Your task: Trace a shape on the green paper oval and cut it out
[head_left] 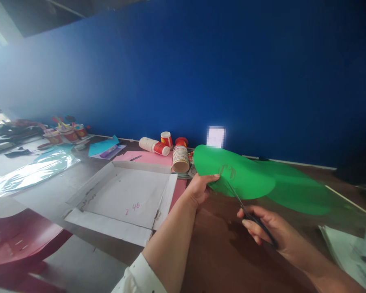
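A curved sheet of green paper (247, 175) with brown pencil-like marks is pinched at its near left edge by my left hand (201, 189), thumb on top. My right hand (264, 228) grips a pair of scissors (239, 201) by the dark handles. The blades point up and left, meeting the paper's near edge to the right of my left thumb. Behind it, to the right, lies another green sheet (301, 189) on the brown table.
A white shallow box lid (118, 195) lies left of my left arm. Stacked paper cups (181, 158) stand behind it. Red paper (24, 240) covers the near left, and a clear plastic packet (36, 169) lies beyond. White sheets (347, 252) are at right, below the blue partition (183, 73).
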